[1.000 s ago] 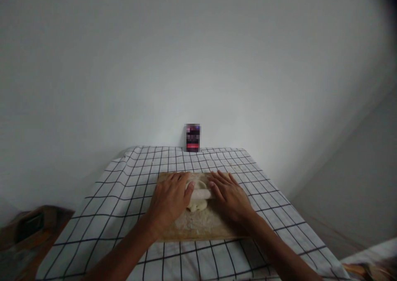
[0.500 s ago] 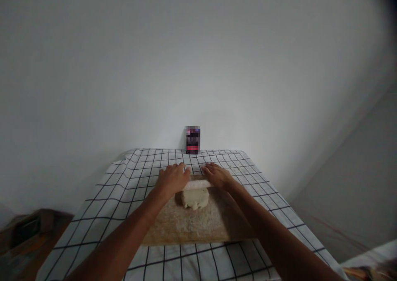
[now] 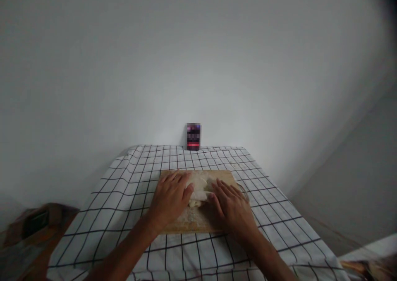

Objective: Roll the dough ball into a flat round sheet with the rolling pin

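A pale rolling pin [image 3: 200, 195] lies across a lump of white dough [image 3: 195, 204], which shows partly in front of the pin and partly behind it. Over the pin's left end rests my left hand [image 3: 173, 192], fingers stretched forward and thumb apart. My right hand [image 3: 231, 200] lies flat over the other end with its fingers spread. Both palms hide the pin's ends. Beneath everything is a floury wooden board [image 3: 186, 227].
A white tablecloth with black checks [image 3: 124, 214] covers the table. Against the wall at the back stands a small dark, blurred-out object [image 3: 193, 137]. A brown box [image 3: 37, 223] sits low on the left. Something thin and curved lies by the board's right edge.
Both hands and the rolling pin have come nearer to me, from the dough's far side onto its near part. A flattened stretch of dough now shows behind the pin.
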A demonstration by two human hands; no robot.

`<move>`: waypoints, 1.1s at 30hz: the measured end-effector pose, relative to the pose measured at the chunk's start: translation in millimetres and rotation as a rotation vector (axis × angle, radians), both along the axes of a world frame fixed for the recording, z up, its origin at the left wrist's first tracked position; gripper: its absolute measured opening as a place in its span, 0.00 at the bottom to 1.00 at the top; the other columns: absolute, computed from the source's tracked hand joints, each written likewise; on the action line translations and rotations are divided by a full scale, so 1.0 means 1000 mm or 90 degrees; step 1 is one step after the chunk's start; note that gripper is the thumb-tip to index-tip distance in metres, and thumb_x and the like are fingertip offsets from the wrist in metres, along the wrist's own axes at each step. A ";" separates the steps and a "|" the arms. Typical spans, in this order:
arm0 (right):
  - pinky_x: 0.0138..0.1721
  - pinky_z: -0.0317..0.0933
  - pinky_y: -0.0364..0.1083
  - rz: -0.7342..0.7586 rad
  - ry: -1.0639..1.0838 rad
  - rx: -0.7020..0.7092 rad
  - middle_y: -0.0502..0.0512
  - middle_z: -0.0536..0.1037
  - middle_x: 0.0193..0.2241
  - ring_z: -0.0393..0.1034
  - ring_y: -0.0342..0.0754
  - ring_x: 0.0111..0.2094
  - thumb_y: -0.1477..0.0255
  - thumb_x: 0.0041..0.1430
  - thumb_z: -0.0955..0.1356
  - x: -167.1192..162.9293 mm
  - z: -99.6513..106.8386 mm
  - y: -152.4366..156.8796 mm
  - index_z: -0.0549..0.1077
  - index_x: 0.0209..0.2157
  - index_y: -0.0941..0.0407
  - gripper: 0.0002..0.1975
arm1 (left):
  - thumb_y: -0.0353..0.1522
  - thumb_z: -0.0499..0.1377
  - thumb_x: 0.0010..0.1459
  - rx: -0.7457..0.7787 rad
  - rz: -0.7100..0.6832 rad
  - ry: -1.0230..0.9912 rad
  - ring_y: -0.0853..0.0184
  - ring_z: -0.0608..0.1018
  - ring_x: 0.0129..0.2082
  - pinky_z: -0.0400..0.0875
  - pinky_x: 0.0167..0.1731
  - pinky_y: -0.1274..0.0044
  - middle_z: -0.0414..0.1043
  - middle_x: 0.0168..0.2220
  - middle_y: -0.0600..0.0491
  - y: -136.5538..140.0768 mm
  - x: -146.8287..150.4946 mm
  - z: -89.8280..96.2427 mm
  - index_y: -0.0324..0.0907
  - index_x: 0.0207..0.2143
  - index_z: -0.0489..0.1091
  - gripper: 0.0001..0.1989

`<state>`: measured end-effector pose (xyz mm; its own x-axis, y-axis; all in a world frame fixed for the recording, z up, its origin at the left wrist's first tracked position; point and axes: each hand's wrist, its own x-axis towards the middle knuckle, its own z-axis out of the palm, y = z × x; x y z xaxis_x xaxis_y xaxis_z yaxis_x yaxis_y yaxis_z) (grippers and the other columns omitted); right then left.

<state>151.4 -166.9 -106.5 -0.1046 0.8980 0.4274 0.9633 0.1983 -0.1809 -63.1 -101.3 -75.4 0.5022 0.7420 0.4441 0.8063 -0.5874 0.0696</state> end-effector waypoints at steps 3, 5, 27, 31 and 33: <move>0.70 0.60 0.61 -0.013 -0.008 0.049 0.67 0.72 0.67 0.67 0.59 0.68 0.60 0.77 0.57 -0.005 -0.007 -0.018 0.75 0.63 0.59 0.26 | 0.38 0.49 0.75 -0.015 -0.008 -0.008 0.54 0.76 0.65 0.73 0.64 0.59 0.74 0.66 0.47 -0.018 -0.009 -0.004 0.44 0.66 0.70 0.23; 0.69 0.62 0.61 -0.016 -0.014 0.058 0.68 0.72 0.67 0.68 0.60 0.68 0.60 0.77 0.56 -0.007 -0.009 -0.024 0.75 0.62 0.59 0.27 | 0.39 0.49 0.75 -0.024 -0.008 0.005 0.53 0.77 0.64 0.75 0.62 0.58 0.72 0.68 0.46 -0.025 -0.015 -0.008 0.45 0.68 0.69 0.24; 0.72 0.55 0.67 -0.033 0.005 -0.006 0.60 0.69 0.69 0.60 0.58 0.72 0.65 0.78 0.55 -0.005 -0.005 -0.010 0.73 0.65 0.54 0.25 | 0.39 0.48 0.75 0.031 -0.009 0.004 0.50 0.70 0.70 0.66 0.68 0.52 0.72 0.68 0.50 -0.034 -0.007 -0.013 0.45 0.67 0.70 0.24; 0.73 0.52 0.68 -0.011 0.023 -0.016 0.56 0.73 0.67 0.64 0.57 0.71 0.63 0.79 0.55 -0.006 -0.008 -0.023 0.74 0.64 0.50 0.25 | 0.38 0.49 0.75 0.050 -0.036 -0.005 0.52 0.71 0.69 0.72 0.64 0.55 0.69 0.69 0.52 -0.054 -0.018 -0.025 0.48 0.71 0.65 0.25; 0.73 0.48 0.70 -0.006 0.025 -0.042 0.54 0.76 0.65 0.66 0.57 0.69 0.64 0.79 0.55 -0.006 -0.004 -0.017 0.76 0.62 0.47 0.24 | 0.38 0.49 0.75 0.043 -0.042 0.002 0.53 0.72 0.69 0.74 0.62 0.57 0.70 0.69 0.52 -0.056 -0.020 -0.025 0.49 0.71 0.65 0.25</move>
<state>145.9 -183.5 -110.1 -0.0806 0.9250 0.3714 0.9571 0.1759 -0.2302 -82.7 -156.8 -100.7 0.5504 0.6758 0.4903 0.7661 -0.6422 0.0251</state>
